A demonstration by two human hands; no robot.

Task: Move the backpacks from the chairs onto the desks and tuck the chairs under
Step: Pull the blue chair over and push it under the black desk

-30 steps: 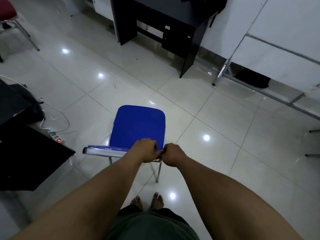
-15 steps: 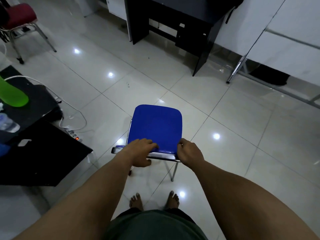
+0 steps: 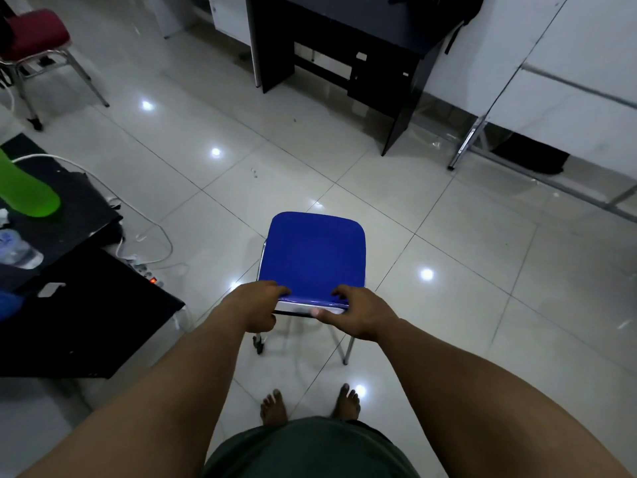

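Observation:
A blue chair (image 3: pixel 312 257) with chrome legs stands on the tiled floor in front of me, its seat bare. My left hand (image 3: pixel 256 307) grips the left end of its backrest top and my right hand (image 3: pixel 358 313) grips the right end. Ahead at the top stands a black desk (image 3: pixel 344 32) with a dark backpack (image 3: pixel 444 8) lying on its right corner, a strap hanging over the edge. A red chair (image 3: pixel 32 32) stands at the far left.
A black desk (image 3: pixel 86 322) at my left carries a green object (image 3: pixel 27 191) and a water bottle (image 3: pixel 17 250). A power strip (image 3: pixel 144 270) with white cables lies on the floor beside it. White panels on metal legs (image 3: pixel 565 81) line the right wall.
The chair has swung round from sideways to facing the black desk. My hands have spread apart from one corner to both ends of the backrest, and I have stepped closer to the desk.

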